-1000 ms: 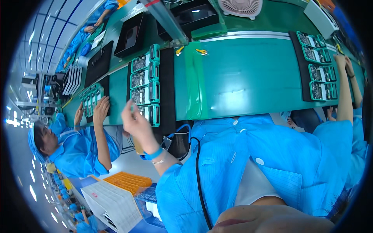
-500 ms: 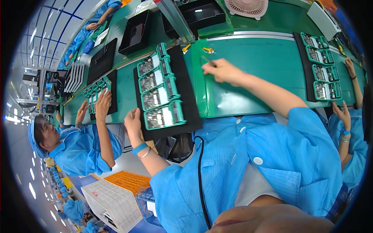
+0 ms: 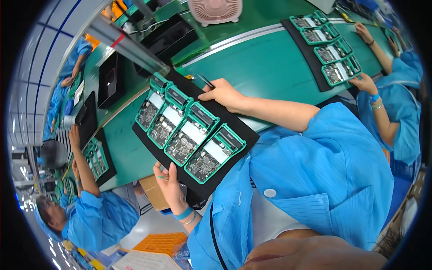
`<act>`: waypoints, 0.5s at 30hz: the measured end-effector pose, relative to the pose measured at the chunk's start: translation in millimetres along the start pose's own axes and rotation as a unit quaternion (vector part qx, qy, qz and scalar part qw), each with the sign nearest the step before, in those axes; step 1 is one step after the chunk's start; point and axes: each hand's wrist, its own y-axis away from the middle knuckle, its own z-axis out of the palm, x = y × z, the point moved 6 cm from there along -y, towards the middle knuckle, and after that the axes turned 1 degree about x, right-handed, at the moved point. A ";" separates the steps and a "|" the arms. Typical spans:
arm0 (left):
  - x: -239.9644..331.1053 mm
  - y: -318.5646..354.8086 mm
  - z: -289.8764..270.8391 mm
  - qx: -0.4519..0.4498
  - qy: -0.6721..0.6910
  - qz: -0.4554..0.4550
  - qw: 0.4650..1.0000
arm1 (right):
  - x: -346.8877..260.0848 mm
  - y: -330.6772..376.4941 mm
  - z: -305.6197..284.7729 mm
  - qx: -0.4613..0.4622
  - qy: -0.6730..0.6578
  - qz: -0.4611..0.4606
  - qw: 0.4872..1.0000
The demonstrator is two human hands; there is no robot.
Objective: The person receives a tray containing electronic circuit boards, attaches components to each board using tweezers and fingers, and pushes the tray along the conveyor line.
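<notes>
A black mat [image 3: 243,128] lies before me, bearing several green frames, each with a circuit board, a white strip and a dark block. Closest to me is one such frame with its circuit board [image 3: 204,167]. My right hand [image 3: 225,95] is closed around dark tweezers [image 3: 206,82], over the mat's far right edge and apart from the boards. At the mat's near left edge, my left hand [image 3: 170,183] has its thumb and fingers apart. A small greenish thing at its fingers is too small to name.
On the green table [image 3: 261,58], another black mat [image 3: 302,51] with framed boards stands by a co-worker's hand [image 3: 365,84]. A pink fan [image 3: 216,10] and a black tray [image 3: 168,38] are at the back, near a metal post [image 3: 135,42]. A co-worker sits left.
My view has turned, so the mat appears slanted. My right hand has come from the bare table on the right to the mat's far edge, still gripping the tweezers. My left fingers have spread.
</notes>
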 end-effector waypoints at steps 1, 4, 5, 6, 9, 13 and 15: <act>4.2 -7.8 8.0 -0.009 0.000 -0.002 1.000 | -5.6 6.0 -14.9 0.030 0.009 -0.027 0.999; -5.1 -46.8 40.8 -0.049 -0.082 -0.013 0.995 | -17.5 13.8 -66.1 0.100 0.001 -0.059 0.993; -4.3 -58.8 57.6 -0.067 -0.092 -0.007 0.993 | -21.1 12.4 -82.7 0.116 -0.015 -0.059 0.991; -9.1 -69.3 72.6 -0.095 -0.105 -0.012 0.990 | -24.9 11.2 -99.3 0.115 -0.031 -0.046 0.992; -25.4 -90.7 122.8 -0.144 -0.129 -0.038 0.981 | -31.9 11.3 -153.8 0.163 0.008 -0.057 0.985; -42.3 -111.5 165.2 -0.184 -0.232 0.011 0.955 | -16.0 18.7 -207.0 0.199 0.014 -0.054 0.978; -38.0 -125.6 174.1 -0.215 -0.328 0.025 0.920 | -3.8 17.2 -226.9 0.221 0.078 -0.054 0.971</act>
